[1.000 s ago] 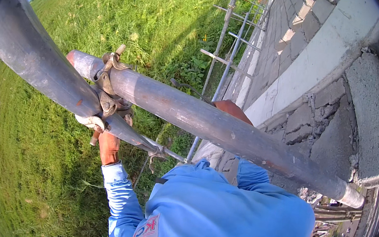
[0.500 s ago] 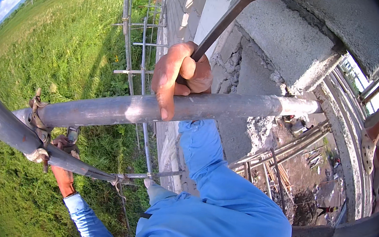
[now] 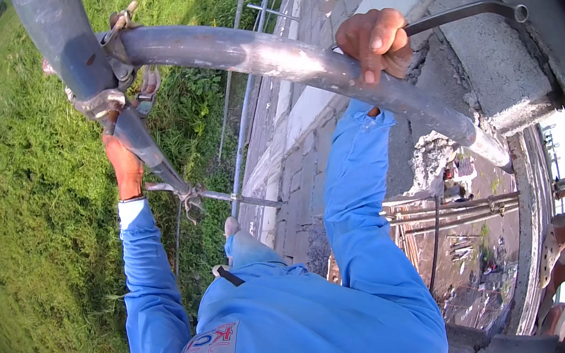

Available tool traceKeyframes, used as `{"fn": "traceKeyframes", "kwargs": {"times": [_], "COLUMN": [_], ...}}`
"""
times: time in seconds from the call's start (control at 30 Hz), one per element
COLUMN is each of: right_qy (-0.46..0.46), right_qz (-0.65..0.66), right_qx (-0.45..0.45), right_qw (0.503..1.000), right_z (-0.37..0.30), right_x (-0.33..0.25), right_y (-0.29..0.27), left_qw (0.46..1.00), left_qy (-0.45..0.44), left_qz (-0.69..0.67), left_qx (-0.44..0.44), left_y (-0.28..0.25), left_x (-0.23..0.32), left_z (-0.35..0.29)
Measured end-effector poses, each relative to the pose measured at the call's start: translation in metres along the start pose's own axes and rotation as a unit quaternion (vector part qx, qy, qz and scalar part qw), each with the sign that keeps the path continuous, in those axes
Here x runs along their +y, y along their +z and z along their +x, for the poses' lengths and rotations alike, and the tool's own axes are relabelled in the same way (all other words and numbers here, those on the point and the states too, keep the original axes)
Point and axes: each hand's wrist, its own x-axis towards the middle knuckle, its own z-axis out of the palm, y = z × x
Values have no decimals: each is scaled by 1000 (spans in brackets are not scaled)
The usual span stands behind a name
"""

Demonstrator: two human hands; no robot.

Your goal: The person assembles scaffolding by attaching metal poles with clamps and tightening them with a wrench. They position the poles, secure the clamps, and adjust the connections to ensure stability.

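The right hand (image 3: 378, 43) grips a wrench (image 3: 450, 16), one fingertip overlapping a grey pipe (image 3: 269, 55). The left hand (image 3: 123, 165) reaches below a clamp (image 3: 99, 106), perhaps touching it; its fingers are mostly hidden.

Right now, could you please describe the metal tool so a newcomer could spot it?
Find the grey pipe crossing the upper view, then the right hand at its upper edge. The metal tool juts rightward from that hand; unlike the pipe, it's slim, dark and sharply angled.

Scuffed, smooth metal is being shown by the long pipe (image 3: 297, 60), satin metal by the wrench (image 3: 450, 16), matt cloth by the shirt (image 3: 328, 323) and rough, pitted concrete by the block (image 3: 484, 60).
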Motion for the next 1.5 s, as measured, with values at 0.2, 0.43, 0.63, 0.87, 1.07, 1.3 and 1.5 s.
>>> {"fn": "traceKeyframes", "kwargs": {"times": [0.2, 0.43, 0.63, 0.87, 1.07, 1.3, 1.5], "right_qy": [4, 39, 62, 56, 20, 53, 60], "right_qz": [-83, -111, -29, -35, -74, -58, -52], "right_qx": [51, 20, -53, -52, -49, 6, 7], "right_qw": [995, 993, 996, 996, 996, 997, 997], "right_z": [-3, -1, -10, -9, -5, -16, -19], "right_x": [-3, -9, -9, -6, -7, -8, -10], "right_y": [9, 4, -15, -15, -15, -13, -15], "left_qw": [982, 988, 939, 911, 961, 976, 942], "left_qy": [33, 16, -48, -181, -163, -177, -240], "left_qz": [182, 126, 308, 371, 222, -123, -234], "left_qx": [28, 87, 146, 10, -32, 2, -37], "left_y": [-9, 1, -39, -32, -7, 7, 1], "left_x": [6, 53, 146, 230, 215, 173, 156], "left_z": [1, -20, -77, -128, -118, -74, -55]}}
